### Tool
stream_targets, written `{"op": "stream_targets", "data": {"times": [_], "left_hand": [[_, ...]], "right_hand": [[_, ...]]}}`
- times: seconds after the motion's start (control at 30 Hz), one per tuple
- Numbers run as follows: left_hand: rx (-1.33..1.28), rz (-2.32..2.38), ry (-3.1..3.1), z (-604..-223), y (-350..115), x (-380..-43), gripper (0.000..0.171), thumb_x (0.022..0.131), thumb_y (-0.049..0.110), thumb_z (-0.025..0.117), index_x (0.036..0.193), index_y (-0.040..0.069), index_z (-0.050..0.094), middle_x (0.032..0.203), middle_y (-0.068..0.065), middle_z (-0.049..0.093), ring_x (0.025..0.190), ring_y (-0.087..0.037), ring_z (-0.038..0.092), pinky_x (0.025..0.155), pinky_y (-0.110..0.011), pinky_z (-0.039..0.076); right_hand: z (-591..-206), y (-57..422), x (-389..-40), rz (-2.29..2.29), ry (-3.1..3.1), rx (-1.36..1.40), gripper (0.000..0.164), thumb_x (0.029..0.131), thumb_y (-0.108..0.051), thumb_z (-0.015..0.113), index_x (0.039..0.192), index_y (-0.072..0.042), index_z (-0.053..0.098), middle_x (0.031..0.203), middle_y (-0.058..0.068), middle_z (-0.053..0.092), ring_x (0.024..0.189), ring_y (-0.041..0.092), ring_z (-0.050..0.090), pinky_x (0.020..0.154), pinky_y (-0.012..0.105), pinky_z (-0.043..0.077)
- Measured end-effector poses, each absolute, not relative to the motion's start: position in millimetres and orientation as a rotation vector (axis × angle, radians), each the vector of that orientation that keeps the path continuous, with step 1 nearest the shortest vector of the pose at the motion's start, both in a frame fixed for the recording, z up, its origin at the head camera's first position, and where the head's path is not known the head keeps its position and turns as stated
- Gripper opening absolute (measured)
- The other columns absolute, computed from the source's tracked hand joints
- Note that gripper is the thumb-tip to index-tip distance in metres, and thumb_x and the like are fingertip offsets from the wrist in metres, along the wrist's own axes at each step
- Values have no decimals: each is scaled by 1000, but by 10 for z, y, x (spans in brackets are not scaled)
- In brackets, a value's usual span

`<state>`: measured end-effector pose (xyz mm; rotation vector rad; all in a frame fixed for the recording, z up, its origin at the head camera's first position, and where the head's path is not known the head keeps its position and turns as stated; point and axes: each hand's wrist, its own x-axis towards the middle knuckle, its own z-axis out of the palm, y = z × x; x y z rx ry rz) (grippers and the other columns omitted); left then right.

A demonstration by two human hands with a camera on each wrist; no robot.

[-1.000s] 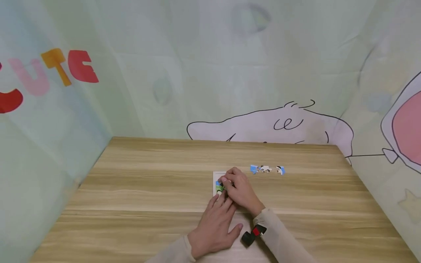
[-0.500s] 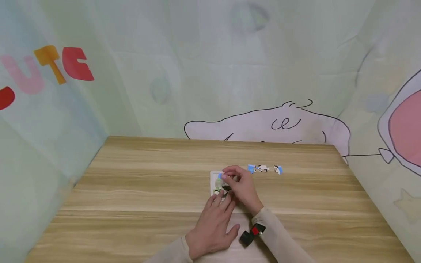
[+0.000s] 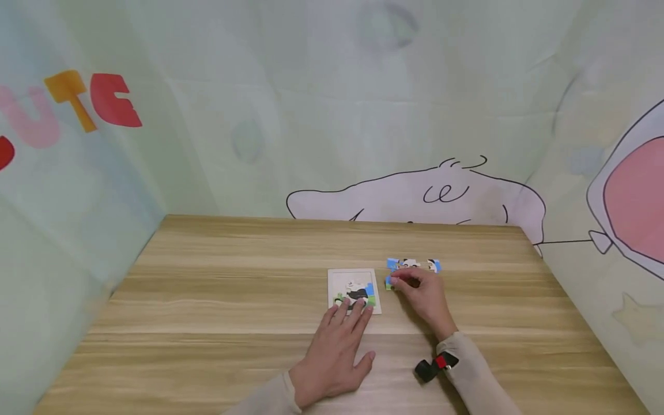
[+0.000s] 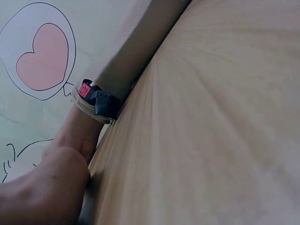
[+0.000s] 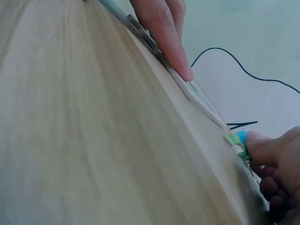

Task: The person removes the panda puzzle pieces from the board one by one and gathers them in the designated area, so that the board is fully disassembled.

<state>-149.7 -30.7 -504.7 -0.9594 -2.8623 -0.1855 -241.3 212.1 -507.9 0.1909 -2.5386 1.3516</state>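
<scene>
A small white puzzle tray [image 3: 331, 282] lies on the table, with panda-picture pieces [image 3: 358, 293] fitted in its lower and right parts. My left hand [image 3: 332, 357] rests with extended fingers on the tray's near edge; its fingertips cover some of the picture. Right of the tray, my right hand [image 3: 425, 294] pinches a blue and green puzzle piece [image 3: 388, 283] between thumb and fingers, low over the tabletop. The right wrist view shows the thumb against this piece [image 5: 234, 139]. Just beyond the right hand lies a row of loose puzzle pieces [image 3: 410, 263], partly hidden by its fingers.
The wood-grain table [image 3: 233, 300] reaches back to a printed cloth wall [image 3: 321, 127]. A black device with a red mark [image 3: 434, 365] is strapped at the right wrist, and it also shows in the left wrist view.
My right hand has moved from over the tray to the right, carrying the blue and green puzzle piece out of the tray's left side. The left hand stays on the tray.
</scene>
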Motion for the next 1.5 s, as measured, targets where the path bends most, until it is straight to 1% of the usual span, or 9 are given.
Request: {"op": "stream_targets", "data": {"times": [0.17,0.37,0.5,0.6,0.77,0.93,1.1,1.27,1.5], "left_hand": [[-965,-194,-2876,-5052,-314,-1497,77,104,56,48,166,11,40,172,-10,44,160,-35,41,127,-53,36],[-973,-218,-2878,-5062,-309,-1494,77,104,56,48,167,12,39,173,-11,42,161,-35,39,128,-53,35],[-969,-196,-2849,-5073,-301,-1487,77,103,55,50,166,12,41,172,-10,44,160,-35,42,126,-52,37],[-964,-194,-2835,-5080,-301,-1481,77,103,55,51,165,12,42,171,-11,46,159,-36,43,126,-52,38],[-960,-152,-2812,-5087,-305,-1478,76,102,55,52,164,11,44,170,-10,47,158,-36,44,125,-52,39],[-959,-94,-2776,-5075,-308,-1487,72,102,56,53,157,9,54,168,-11,50,157,-35,46,124,-51,40],[-960,-124,-2754,-5066,-310,-1494,72,99,55,57,154,8,56,165,-11,52,155,-35,49,122,-50,42],[-971,-153,-2754,-5064,-318,-1494,72,99,53,58,155,8,54,166,-12,52,155,-35,48,121,-51,42],[-976,-157,-2793,-5051,-303,-1497,72,101,54,55,157,9,54,169,-11,49,156,-36,47,123,-52,41]], "right_hand": [[-5101,2098,-2433,1176,-2569,250,10,90,-9,86,99,-6,85,93,9,79,78,6,58,70,21,47],[-5086,2107,-2415,1066,-2610,192,9,91,-5,83,100,-7,85,93,9,79,81,14,59,73,24,45],[-5086,2102,-2380,1121,-2520,177,8,93,-6,82,100,-6,84,91,9,76,79,11,56,71,22,45],[-5095,2031,-2351,1131,-2393,279,8,93,-3,80,101,-5,83,89,9,75,75,8,54,68,21,44],[-5096,1744,-2302,1053,-2426,547,20,97,2,71,112,-5,82,99,9,77,83,11,60,73,26,49],[-5086,1470,-2320,963,-2581,637,28,101,-2,64,125,-5,78,107,9,70,90,16,61,79,33,52],[-5116,1375,-2345,885,-2598,651,25,101,-2,63,120,-5,79,108,8,67,91,19,61,78,37,52],[-5121,1357,-2327,982,-2580,607,20,100,-6,66,120,-9,71,109,7,70,87,15,58,78,34,48],[-5078,1391,-2288,1315,-2422,438,18,98,-11,77,115,-9,72,95,9,76,70,4,54,64,23,46]]}}
